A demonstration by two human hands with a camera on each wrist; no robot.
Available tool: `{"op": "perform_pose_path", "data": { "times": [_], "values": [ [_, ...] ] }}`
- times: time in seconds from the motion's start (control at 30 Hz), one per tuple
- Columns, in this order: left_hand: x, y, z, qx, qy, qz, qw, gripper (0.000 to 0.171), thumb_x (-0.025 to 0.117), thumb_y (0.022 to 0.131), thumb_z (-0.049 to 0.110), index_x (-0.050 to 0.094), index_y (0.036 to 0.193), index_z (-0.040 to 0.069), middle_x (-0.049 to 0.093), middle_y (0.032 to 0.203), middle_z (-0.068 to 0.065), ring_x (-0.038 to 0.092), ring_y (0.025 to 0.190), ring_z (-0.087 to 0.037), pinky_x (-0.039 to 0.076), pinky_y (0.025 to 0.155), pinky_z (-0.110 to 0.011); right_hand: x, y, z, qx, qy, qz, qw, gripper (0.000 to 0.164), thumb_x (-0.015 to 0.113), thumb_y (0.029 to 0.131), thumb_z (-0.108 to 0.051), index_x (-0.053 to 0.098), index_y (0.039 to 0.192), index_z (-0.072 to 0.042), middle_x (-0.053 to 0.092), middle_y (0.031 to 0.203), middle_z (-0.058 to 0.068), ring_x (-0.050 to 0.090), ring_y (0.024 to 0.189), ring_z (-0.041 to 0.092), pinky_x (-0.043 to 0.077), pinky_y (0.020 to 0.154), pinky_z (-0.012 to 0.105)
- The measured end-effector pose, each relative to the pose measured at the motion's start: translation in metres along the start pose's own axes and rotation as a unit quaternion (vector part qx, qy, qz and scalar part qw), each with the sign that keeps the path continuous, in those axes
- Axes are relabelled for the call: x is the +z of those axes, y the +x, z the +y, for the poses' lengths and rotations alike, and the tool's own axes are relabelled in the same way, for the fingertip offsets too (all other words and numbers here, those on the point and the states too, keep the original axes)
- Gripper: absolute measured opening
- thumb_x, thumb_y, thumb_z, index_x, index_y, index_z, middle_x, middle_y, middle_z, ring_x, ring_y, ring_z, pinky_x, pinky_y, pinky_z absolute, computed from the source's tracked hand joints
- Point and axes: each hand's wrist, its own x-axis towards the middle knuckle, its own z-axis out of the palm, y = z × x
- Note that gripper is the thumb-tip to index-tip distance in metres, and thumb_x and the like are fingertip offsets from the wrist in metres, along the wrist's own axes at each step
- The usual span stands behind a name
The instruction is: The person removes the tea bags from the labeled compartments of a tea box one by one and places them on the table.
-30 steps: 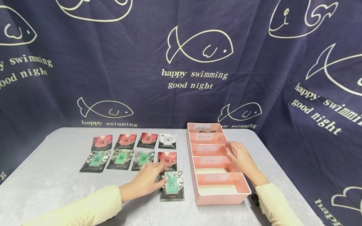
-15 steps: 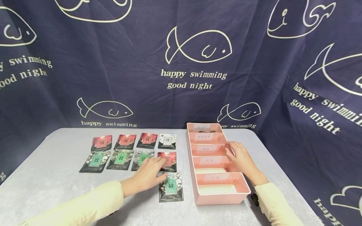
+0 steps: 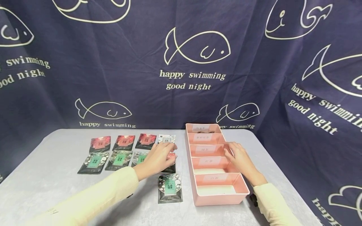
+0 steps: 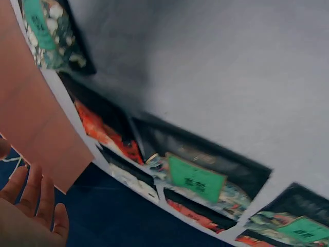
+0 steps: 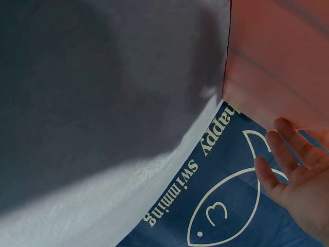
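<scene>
In the head view my left hand (image 3: 159, 158) is over a red-and-black tea packet (image 3: 170, 169), partly hiding it. Its fingertips reach the lower part of a white-topped packet (image 3: 167, 138); contact is unclear. The left wrist view shows those fingers (image 4: 33, 190) loosely extended, with nothing held. My right hand (image 3: 240, 161) rests at the right rim of a pink divided box (image 3: 220, 200), fingers relaxed over the edge. A green-labelled packet with a floral print (image 3: 170, 188) lies nearest me, left of the box.
More packets lie in two rows to the left: red ones (image 3: 123, 142) at the back, green-labelled ones (image 3: 118, 160) in front. Paper labels (image 3: 215, 177) mark the box's compartments. Something dark (image 3: 206, 132) shows in the farthest one. A dark blue fish-print curtain (image 3: 147, 62) surrounds the table.
My left hand has moved away from me, from beside the nearest green-labelled packet, across the red one, to the white-topped packet. The right hand stays at the box rim.
</scene>
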Motion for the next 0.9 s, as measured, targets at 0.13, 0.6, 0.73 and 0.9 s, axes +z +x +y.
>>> {"op": "perform_pose_path", "data": {
  "times": [0.13, 0.6, 0.73, 0.9],
  "values": [
    [0.004, 0.013, 0.001, 0.007, 0.01, 0.013, 0.9998, 0.023, 0.059, 0.085, 0.027, 0.058, 0.104, 0.015, 0.062, 0.091, 0.002, 0.056, 0.086, -0.016, 0.039, 0.076, -0.036, 0.001, 0.0, 0.001, 0.0, 0.001, 0.0, 1.0, 0.027, 0.057, 0.084, -0.014, 0.059, 0.106, 0.002, 0.062, 0.101, 0.018, 0.054, 0.094, 0.035, 0.041, 0.084, 0.05],
    [0.02, 0.051, 0.013, -0.004, 0.06, 0.013, 0.9981, 0.026, 0.055, 0.088, 0.031, 0.057, 0.109, 0.015, 0.061, 0.101, -0.001, 0.054, 0.093, -0.022, 0.036, 0.074, -0.036, 0.004, 0.0, 0.004, -0.007, 0.0, 0.014, 1.0, 0.024, 0.056, 0.084, -0.013, 0.06, 0.103, 0.002, 0.062, 0.097, 0.017, 0.055, 0.091, 0.034, 0.042, 0.082, 0.049],
    [0.026, 0.061, 0.014, -0.005, 0.067, 0.018, 0.9976, 0.025, 0.056, 0.087, 0.028, 0.057, 0.108, 0.015, 0.06, 0.103, -0.002, 0.054, 0.096, -0.023, 0.037, 0.077, -0.037, 0.004, 0.0, 0.003, -0.008, 0.0, 0.013, 1.0, 0.025, 0.057, 0.084, -0.013, 0.06, 0.103, 0.002, 0.062, 0.098, 0.017, 0.055, 0.091, 0.034, 0.042, 0.082, 0.049],
    [0.032, 0.071, 0.015, -0.002, 0.087, 0.027, 0.9958, 0.028, 0.057, 0.085, 0.027, 0.057, 0.109, 0.013, 0.059, 0.101, -0.003, 0.052, 0.092, -0.024, 0.037, 0.077, -0.039, 0.003, 0.0, 0.003, -0.006, -0.001, 0.012, 1.0, 0.025, 0.057, 0.085, -0.013, 0.06, 0.104, 0.002, 0.062, 0.098, 0.017, 0.055, 0.092, 0.035, 0.042, 0.082, 0.049]
  ]
}}
